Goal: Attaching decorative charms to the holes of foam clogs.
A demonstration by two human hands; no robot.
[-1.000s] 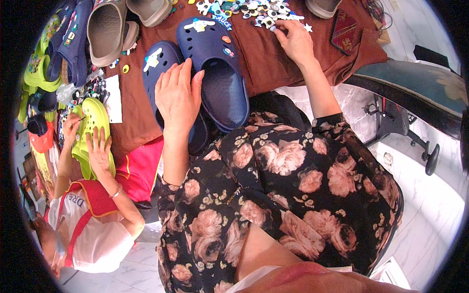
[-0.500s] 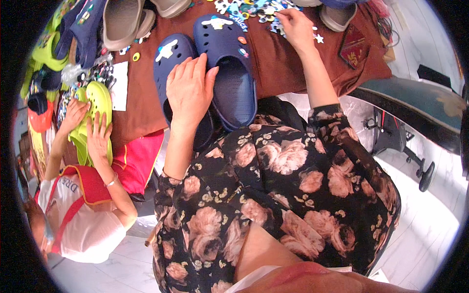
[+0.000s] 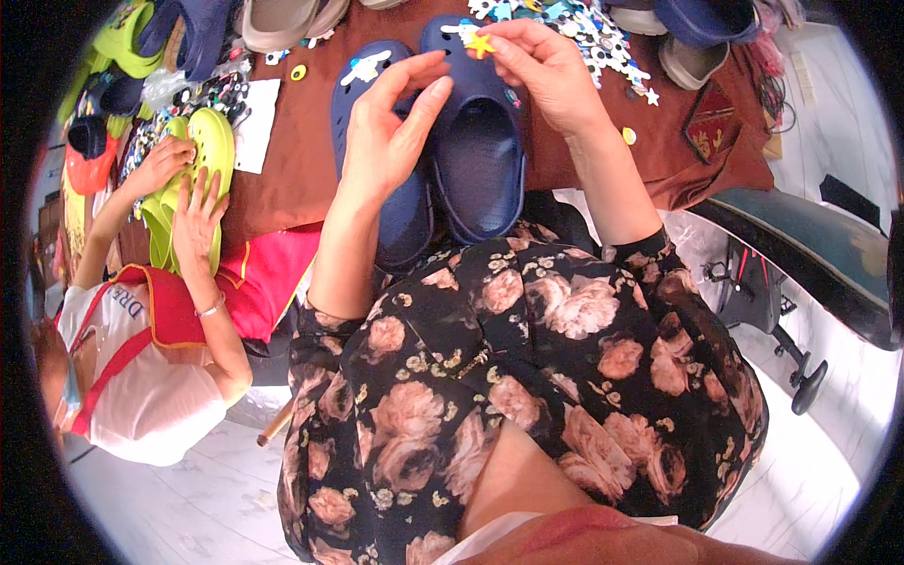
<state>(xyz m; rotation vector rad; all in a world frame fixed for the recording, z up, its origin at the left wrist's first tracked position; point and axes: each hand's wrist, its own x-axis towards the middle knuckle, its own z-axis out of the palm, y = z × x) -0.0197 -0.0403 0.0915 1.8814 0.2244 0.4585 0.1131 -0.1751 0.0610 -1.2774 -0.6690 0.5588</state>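
Between my right thumb and fingertips is a yellow star-shaped shoe charm, held above the toe of a navy blue clog. My right hand partly hides that toe and its white charm. My left hand is raised over the other navy clog, its thumb and fingers apart with nothing between them. A white figure charm sits on this second clog's toe. Both clogs lie side by side at the table's near edge, heels toward me.
Loose charms are heaped beyond my right hand on the brown cloth. Grey clogs stand at the far right. At left, a co-worker's hands are on lime green clogs. A dark red booklet lies right.
My right hand has come from the charm heap to the clog's toe, bringing the yellow star charm. My left hand has lifted off the clogs and turned. The whole view has shifted slightly.
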